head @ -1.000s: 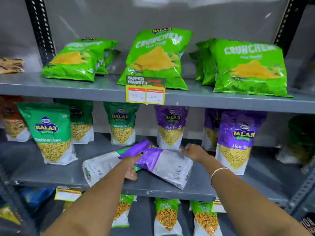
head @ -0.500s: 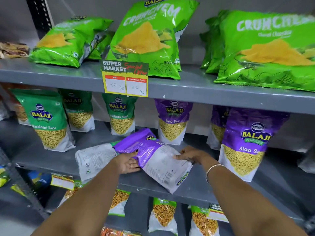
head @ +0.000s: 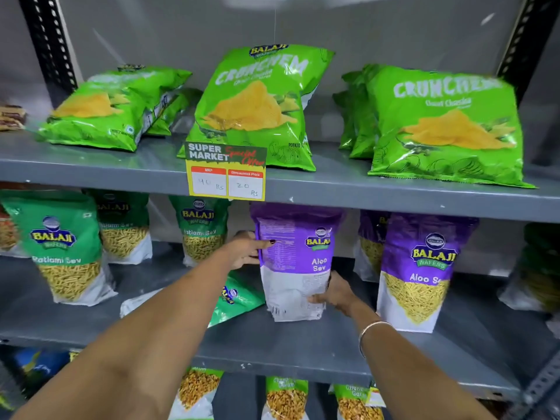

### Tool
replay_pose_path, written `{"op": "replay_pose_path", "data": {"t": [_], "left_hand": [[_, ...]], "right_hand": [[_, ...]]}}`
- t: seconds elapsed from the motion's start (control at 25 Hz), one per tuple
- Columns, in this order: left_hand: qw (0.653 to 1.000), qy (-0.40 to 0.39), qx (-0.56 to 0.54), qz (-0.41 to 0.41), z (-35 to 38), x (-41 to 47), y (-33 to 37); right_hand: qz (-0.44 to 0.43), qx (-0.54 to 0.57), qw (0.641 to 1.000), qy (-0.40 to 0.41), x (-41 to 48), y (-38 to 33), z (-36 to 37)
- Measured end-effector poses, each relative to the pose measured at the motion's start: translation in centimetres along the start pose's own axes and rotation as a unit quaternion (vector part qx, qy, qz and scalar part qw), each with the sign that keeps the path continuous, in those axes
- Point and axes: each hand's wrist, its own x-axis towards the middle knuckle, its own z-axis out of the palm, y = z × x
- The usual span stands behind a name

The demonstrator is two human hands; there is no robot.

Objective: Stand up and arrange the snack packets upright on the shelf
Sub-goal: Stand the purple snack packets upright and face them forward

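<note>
A purple Aloo Sev packet stands upright on the middle shelf, its printed back turned toward me. My left hand grips its upper left edge. My right hand holds its lower right corner. Behind it another purple Aloo Sev packet shows its front. A green Ratlami Sev packet lies flat on the shelf under my left forearm, partly hidden.
Upright green Ratlami Sev packets stand to the left, a purple Aloo Sev packet to the right. Green Crunchem bags sit on the shelf above, behind a yellow price tag. Packets fill the shelf below.
The purple packet was lying flat across the green one; both hands have raised it and it now stands upright further back on the shelf. The green packet still lies flat.
</note>
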Motion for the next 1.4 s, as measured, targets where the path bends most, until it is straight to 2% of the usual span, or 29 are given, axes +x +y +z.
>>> {"op": "replay_pose_path", "data": {"t": [0.12,0.28,0.36,0.52,0.64,0.8,0.92,1.0,1.2,1.32,1.4], "left_hand": [[1.000,-0.013,0.011,0.017,0.7,0.4,-0.5],[1.000,-0.029,0.008,0.003,0.7,1.0,-2.1],[0.995,-0.071,0.056,-0.029,0.9,0.9,-3.6],[0.989,-0.083,0.106,-0.059,0.8,1.4,-6.0],[0.984,-0.112,0.115,-0.073,0.8,1.3,-6.2],[0.994,-0.044,0.102,-0.010,2.4,2.0,-7.3],[0.996,-0.046,0.072,0.019,3.6,2.4,-8.2],[0.995,-0.046,0.084,0.024,4.3,2.4,-8.4],[0.998,-0.020,0.064,0.011,4.5,2.6,-8.3],[0.994,-0.028,0.109,0.005,4.0,2.7,-8.4],[0.992,0.003,0.129,0.007,3.7,2.7,-8.2]], "right_hand": [[0.012,-0.029,0.998,0.059,-0.5,0.5,0.6],[0.030,-0.055,0.996,0.059,-0.1,1.5,1.2],[0.043,-0.059,0.995,0.067,-0.7,0.7,1.2],[0.119,0.002,0.990,0.075,-1.8,-0.5,1.0],[0.121,0.045,0.991,0.025,-1.9,-0.5,0.9],[0.114,0.059,0.987,-0.099,-2.4,-0.7,-0.2],[0.094,0.029,0.973,-0.210,-3.5,-1.3,-0.5],[0.061,0.017,0.972,-0.227,-4.1,-1.7,0.3],[0.013,0.001,0.994,-0.111,-3.6,-0.9,1.5],[-0.009,0.048,0.993,-0.104,-4.2,-1.1,-0.2],[-0.011,0.071,0.992,-0.100,-4.2,-1.1,-1.4]]}}
